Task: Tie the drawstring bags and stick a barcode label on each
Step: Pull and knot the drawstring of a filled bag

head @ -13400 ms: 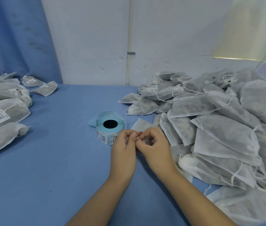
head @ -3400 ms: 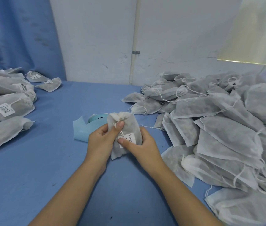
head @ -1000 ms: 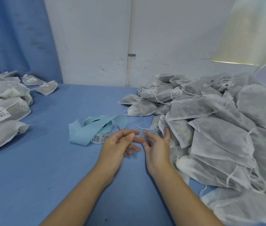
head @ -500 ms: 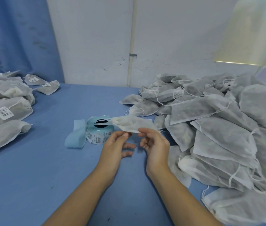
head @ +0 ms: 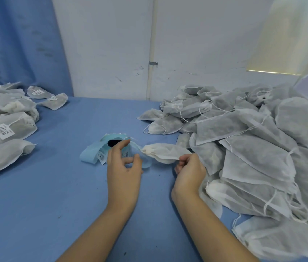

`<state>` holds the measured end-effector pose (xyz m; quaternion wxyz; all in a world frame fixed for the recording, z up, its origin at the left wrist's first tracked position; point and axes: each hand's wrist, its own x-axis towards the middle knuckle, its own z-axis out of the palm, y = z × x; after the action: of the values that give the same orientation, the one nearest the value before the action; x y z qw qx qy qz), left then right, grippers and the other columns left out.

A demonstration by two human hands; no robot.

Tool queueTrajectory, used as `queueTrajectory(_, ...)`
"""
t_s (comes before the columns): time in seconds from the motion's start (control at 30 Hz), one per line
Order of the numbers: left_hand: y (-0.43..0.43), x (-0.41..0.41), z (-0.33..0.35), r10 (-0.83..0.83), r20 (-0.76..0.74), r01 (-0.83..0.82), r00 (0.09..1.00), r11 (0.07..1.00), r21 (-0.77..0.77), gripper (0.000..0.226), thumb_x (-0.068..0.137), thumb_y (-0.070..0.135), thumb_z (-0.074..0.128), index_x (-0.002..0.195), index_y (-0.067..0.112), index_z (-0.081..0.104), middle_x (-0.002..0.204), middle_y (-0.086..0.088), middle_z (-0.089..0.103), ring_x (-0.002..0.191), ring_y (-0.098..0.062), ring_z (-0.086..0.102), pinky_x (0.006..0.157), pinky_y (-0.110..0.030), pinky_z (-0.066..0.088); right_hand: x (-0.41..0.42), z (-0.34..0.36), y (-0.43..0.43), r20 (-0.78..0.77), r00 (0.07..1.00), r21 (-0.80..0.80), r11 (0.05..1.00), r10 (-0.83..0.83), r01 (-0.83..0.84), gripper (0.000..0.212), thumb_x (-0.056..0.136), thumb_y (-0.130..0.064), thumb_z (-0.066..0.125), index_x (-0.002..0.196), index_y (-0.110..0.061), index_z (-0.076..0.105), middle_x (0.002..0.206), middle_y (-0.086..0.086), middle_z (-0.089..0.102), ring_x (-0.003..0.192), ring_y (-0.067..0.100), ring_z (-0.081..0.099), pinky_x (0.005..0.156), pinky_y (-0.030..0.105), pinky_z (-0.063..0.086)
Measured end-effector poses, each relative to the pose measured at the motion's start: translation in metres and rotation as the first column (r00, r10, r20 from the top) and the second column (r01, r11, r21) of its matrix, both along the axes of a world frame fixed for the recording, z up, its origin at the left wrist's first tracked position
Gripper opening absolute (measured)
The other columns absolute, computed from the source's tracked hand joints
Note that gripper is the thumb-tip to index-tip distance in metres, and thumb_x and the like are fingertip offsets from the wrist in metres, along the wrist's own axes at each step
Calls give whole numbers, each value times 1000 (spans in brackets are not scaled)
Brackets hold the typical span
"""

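My right hand (head: pixel 189 168) grips the bottom end of a white drawstring bag (head: pixel 165 153) and holds it just above the blue table (head: pixel 45 195). The bag's mouth is gathered and points left. Its thin drawstring (head: pixel 135 143) runs from the mouth to the fingertips of my left hand (head: pixel 123 163), whose curled index finger hooks it. Partly hidden behind my left hand is the light blue roll of barcode labels (head: pixel 103 151), with a loose strip of liner (head: pixel 88 156) trailing to the left.
A large heap of loose bags with hanging strings (head: pixel 253 148) fills the right side of the table. Tied bags carrying barcode labels (head: pixel 7 127) lie piled at the left. A white wall and a blue curtain stand behind.
My right hand has moved right with the bag, so its mouth has left the roll. The mouth is now gathered and the drawstring is stretched towards my left hand.
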<state>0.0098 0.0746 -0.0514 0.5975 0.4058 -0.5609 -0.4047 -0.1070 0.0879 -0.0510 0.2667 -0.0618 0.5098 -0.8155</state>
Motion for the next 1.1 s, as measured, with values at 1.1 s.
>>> queueTrajectory(1.1, -90, -27, 59, -375, 146, 334, 915, 910, 246, 17, 99, 28, 44, 85, 31, 53, 108, 8, 52, 110, -16, 47, 108, -36, 35, -2, -4, -9, -114, 992, 87, 995, 52, -42, 29, 84, 1, 36, 59, -12, 44, 57, -2, 39, 54, 14, 33, 52, 23, 28)
